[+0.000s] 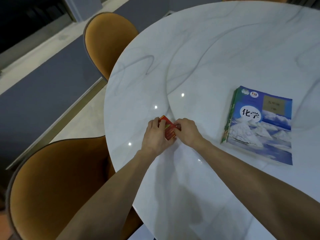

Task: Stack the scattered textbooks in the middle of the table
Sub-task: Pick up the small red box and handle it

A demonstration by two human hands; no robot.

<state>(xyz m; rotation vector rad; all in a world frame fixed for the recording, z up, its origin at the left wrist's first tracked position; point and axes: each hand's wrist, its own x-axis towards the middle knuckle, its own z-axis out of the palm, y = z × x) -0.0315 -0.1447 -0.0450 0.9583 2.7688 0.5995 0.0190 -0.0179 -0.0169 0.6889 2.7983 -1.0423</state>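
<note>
A small red book with gold print lies on the white marble table near its left edge. My left hand grips its left side and my right hand grips its right side, fingers curled over the cover. To the right rests a stack of textbooks; the top one has a blue cover with snowy mountains and large characters, and green-edged books show beneath it.
Two orange upholstered chairs stand along the table's left side, one at the back and one close at the front left. A grey and beige floor lies beyond them.
</note>
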